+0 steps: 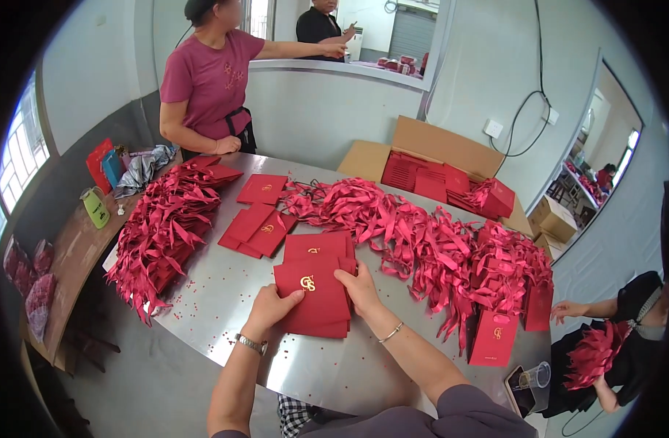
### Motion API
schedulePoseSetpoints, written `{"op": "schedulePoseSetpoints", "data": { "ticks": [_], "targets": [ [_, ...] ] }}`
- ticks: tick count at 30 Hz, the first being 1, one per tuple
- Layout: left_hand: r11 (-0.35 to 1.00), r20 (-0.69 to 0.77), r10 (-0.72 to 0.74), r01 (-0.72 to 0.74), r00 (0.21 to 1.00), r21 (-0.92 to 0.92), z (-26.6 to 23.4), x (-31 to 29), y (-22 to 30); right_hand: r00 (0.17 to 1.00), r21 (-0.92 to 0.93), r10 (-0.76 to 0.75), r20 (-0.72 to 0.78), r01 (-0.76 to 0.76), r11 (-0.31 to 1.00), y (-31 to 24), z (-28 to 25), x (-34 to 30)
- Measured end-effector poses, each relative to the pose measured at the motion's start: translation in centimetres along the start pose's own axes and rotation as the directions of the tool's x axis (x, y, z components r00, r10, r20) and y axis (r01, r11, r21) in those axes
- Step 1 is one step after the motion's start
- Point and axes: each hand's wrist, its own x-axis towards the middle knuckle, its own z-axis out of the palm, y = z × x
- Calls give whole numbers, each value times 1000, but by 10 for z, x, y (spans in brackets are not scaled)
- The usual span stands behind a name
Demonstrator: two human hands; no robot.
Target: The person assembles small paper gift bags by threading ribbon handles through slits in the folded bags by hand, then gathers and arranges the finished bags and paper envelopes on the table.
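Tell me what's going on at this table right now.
A person's left hand and right hand hold a stack of flat red paper bags on a round metal table. More red bags with ribbon handles lie in a pile on the left and a long heap on the right. An open cardboard box of red bags sits at the far edge, and a person in a pink shirt stands beyond the table.

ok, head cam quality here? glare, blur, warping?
Head view: heavy fisheye, black vignette at the corners, the metal table edge bowed; daylight blows out the left window, with soft sheen on the tabletop; left hand, right hand and the red bag stack are sharp; the seated person at the right rim is smeared.
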Motion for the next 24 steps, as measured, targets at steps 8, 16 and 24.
{"op": "schedulePoseSetpoints", "data": {
  "ticks": [8, 16, 24],
  "targets": [
    [971, -3, 132, -129, 991, 199, 12, -76, 15, 995, -59, 4, 101, 2, 998, -14, -28, -53],
    [992, 64, 97, -101, 993, 75, 40, -119, 23, 986, -49, 108, 127, -102, 994, -37, -60, -98],
    [970, 119, 240, -244, 963, 20, 69, -138, 38, 971, -58, 198, 137, -192, 980, -50, -102, -113]
  ]
}}
